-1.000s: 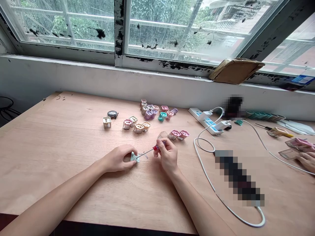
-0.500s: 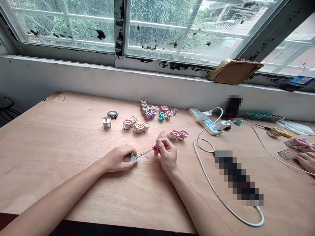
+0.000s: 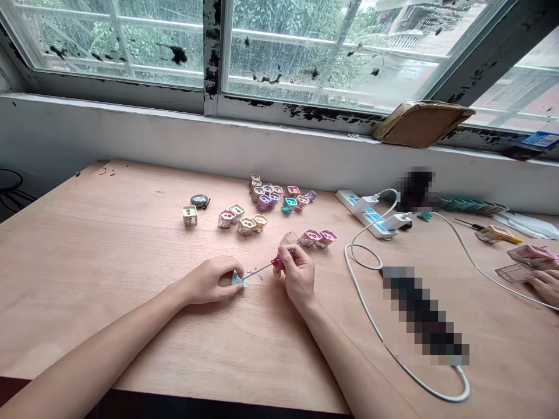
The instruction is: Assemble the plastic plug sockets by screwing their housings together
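My left hand (image 3: pixel 213 280) pinches a pale green pencil sharpener part (image 3: pixel 238 280) against the table between thumb and fingers. In my right hand (image 3: pixel 297 276) is a screwdriver (image 3: pixel 263 268) with a red handle, its thin shaft slanting down left. The tip meets the pale green part; the exact contact point is too small to make out. Small thin pieces (image 3: pixel 257 274) lie just beyond the shaft. Behind my right hand stands a clear empty-looking container (image 3: pixel 289 238), beside two pink two-hole sharpeners (image 3: pixel 318 237).
Several sharpeners (image 3: pixel 264 202) in various colours stand farther back, with a round dark watch-like object (image 3: pixel 200 201) to their left. A power strip (image 3: pixel 365 214) and white cable (image 3: pixel 362 302) lie rightward. Another person's hand (image 3: pixel 545 284) touches a pink sharpener (image 3: pixel 530 255) at the right edge.
The view has shifted very slightly. Both hands, the screwdriver and the pale green part keep nearly the same positions.
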Tool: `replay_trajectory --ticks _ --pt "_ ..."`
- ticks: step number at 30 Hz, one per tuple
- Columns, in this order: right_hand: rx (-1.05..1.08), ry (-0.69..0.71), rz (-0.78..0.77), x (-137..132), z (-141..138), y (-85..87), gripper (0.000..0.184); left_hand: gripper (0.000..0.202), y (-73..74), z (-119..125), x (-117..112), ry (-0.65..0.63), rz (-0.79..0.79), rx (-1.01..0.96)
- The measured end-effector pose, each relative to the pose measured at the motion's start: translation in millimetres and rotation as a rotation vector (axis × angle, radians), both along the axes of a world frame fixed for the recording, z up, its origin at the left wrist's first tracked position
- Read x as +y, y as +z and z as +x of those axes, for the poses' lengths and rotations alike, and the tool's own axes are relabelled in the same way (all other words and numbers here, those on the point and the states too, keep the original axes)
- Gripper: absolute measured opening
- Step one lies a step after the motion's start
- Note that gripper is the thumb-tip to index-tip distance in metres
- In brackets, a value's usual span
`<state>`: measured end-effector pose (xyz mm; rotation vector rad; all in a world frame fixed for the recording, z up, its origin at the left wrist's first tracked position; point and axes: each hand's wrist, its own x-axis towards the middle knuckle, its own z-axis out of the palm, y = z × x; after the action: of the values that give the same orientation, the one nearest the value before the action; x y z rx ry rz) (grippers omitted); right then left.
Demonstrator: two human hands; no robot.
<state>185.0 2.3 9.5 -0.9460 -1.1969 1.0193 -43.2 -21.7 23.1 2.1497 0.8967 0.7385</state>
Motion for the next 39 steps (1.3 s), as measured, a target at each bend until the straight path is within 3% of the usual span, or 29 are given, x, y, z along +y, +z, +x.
replay_trajectory --ticks 16,39 --pt "0.093 0.032 -0.037 1.8 1.4 -2.4 0.045 0.023 0.5 -0.7 -0.5 0.056 -0.039 -0.023" --pt "0.068 -0.013 0.015 2.3 4.9 -1.3 0.042 0.023 -4.7 -2.8 -0.4 0.077 -0.012 -0.132"
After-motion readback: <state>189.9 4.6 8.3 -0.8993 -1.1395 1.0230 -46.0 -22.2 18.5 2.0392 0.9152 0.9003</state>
